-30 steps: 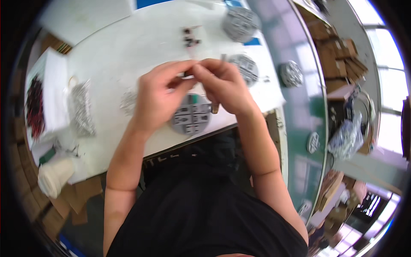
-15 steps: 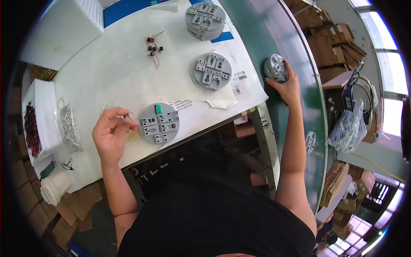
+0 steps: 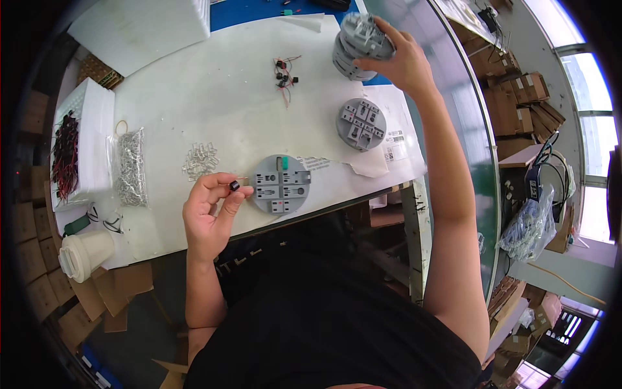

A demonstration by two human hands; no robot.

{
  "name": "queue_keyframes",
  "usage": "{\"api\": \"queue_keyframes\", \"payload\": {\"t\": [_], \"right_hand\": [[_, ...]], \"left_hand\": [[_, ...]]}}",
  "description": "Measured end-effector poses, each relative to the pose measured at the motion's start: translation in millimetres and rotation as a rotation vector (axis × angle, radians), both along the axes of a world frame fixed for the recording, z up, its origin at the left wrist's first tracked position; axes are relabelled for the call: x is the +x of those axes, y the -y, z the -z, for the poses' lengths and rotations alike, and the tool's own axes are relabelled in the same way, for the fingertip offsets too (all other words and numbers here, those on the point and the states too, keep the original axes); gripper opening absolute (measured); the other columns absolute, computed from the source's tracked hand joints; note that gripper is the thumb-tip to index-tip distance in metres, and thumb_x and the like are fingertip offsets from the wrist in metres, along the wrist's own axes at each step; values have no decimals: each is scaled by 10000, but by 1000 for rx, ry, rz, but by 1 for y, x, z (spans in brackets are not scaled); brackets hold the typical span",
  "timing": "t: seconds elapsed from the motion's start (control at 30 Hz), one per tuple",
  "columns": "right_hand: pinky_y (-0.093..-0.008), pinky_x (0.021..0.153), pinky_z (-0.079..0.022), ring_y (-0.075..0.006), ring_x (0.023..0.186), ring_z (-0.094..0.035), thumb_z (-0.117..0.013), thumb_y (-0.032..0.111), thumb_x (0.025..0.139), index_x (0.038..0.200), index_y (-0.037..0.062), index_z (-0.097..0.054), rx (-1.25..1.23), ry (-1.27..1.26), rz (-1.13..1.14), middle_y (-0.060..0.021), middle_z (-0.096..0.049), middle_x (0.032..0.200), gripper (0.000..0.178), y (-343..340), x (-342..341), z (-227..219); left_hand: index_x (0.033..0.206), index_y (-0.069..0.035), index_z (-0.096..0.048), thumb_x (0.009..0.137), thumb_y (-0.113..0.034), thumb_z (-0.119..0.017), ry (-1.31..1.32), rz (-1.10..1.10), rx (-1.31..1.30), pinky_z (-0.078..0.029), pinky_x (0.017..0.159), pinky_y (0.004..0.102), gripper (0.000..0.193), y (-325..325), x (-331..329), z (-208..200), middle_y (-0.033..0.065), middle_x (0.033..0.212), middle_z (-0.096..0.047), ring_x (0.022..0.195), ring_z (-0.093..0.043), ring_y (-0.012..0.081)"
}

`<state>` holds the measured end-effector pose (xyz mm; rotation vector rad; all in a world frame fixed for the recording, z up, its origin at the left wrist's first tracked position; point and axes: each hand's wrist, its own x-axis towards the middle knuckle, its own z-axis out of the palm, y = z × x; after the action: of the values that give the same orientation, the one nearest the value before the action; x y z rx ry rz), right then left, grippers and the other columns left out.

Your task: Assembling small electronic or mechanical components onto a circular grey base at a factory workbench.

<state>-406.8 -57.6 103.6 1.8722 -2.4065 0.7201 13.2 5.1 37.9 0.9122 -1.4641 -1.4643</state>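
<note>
My left hand (image 3: 210, 217) pinches a small black cylindrical part (image 3: 234, 186) with a thin wire end. Just right of its fingertips lies a grey round slotted plate (image 3: 267, 203) with a green piece (image 3: 283, 163) at its top. At the far right of the table, my right hand (image 3: 408, 65) grips another grey round plate (image 3: 364, 32), slightly tilted, at the top of a stack of similar plates (image 3: 345, 63). I cannot tell whether it rests fully on the stack. A further grey round plate (image 3: 361, 123) lies between the stack and the near plate.
Black parts with wires (image 3: 284, 76) lie mid-table. Small metal pieces (image 3: 199, 160) and a bag of them (image 3: 131, 168) are on the left, beside a white foam tray (image 3: 97, 107) of red and black wires. A green conveyor belt (image 3: 470, 149) runs along the right.
My right hand has carried a grey round plate from the conveyor to the stack on the table. The left hand still holds its small black part, now near the plate's left edge.
</note>
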Motion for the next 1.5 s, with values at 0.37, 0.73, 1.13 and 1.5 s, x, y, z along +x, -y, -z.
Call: {"api": "queue_keyframes", "payload": {"t": [0.37,0.73,1.13,1.5], "right_hand": [[-172,588,-394,13,687,-528,-805,44,912,1269,4,-743,86,760,-265,1,-746,1074,365,-91,129,-15],[-181,558,-414,-6,632,-554,-810,58,962,1136,-17,-752,182,1401,-259,5,-754,890,199,-111,203,20],[-192,635,-491,-34,767,-648,-808,15,944,1126,-20,-731,-79,1398,-423,-24,-758,1008,201,-124,205,31],[-194,606,-461,-49,775,-626,-786,-68,923,1124,-31,-724,75,1345,-232,-37,-733,1007,213,-131,200,23]], "left_hand": [[948,3,-713,901,4,-847,-64,48,-106,-586,764,261,142,21,7,-6,61,863,-771,827,-746,132],[950,-89,-786,716,-77,-930,402,-52,-867,-576,731,375,275,28,-9,-43,78,947,-734,852,-705,287],[934,2,-758,803,8,-840,178,210,-204,-559,775,321,154,14,-10,-49,86,883,-738,829,-703,222],[934,-30,-788,885,-69,-807,339,-6,-848,-537,679,316,66,19,-28,-30,67,851,-766,778,-718,137]]}}
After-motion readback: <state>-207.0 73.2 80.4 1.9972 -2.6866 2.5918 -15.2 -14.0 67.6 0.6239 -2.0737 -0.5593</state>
